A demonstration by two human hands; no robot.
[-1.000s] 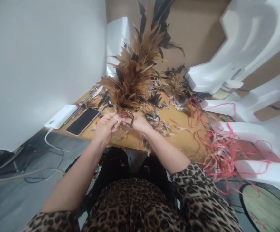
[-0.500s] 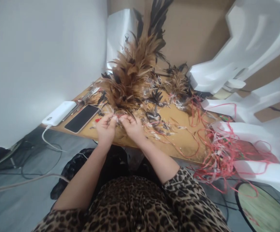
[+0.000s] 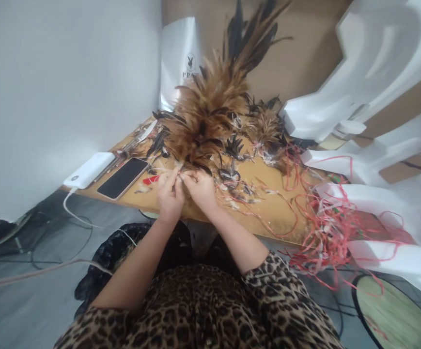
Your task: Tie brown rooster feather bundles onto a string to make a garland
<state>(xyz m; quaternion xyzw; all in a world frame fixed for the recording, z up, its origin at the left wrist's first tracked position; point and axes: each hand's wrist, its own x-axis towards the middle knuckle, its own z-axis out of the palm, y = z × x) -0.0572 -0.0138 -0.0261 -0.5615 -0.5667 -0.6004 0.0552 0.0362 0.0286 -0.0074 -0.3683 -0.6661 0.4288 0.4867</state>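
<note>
A large bunch of brown and black feathers (image 3: 203, 116) stretches away from me, its dark long plumes at the far end. My left hand (image 3: 170, 191) is closed in a pinch at the near base of this bunch. Close against it, my right hand (image 3: 199, 189) is also closed, fingertips at the same base. What lies between the fingertips is small and partly hidden; it looks like the bound end of the feathers. A small red piece (image 3: 150, 180) lies just left of my left hand. Loose feather scraps (image 3: 239, 186) are strewn to the right.
A phone (image 3: 123, 178) and a white power bank (image 3: 89, 169) lie on the table's left side. A smaller feather bunch (image 3: 265, 123) sits behind right. Tangled pink-red string (image 3: 334, 232) hangs over the right edge beside white foam shapes (image 3: 377, 198). A silver bag (image 3: 177, 63) stands at the back.
The feather bunch has tilted, its far plumes swinging to the right. Both hands stay together at its base and have shifted slightly right. The red piece now shows more.
</note>
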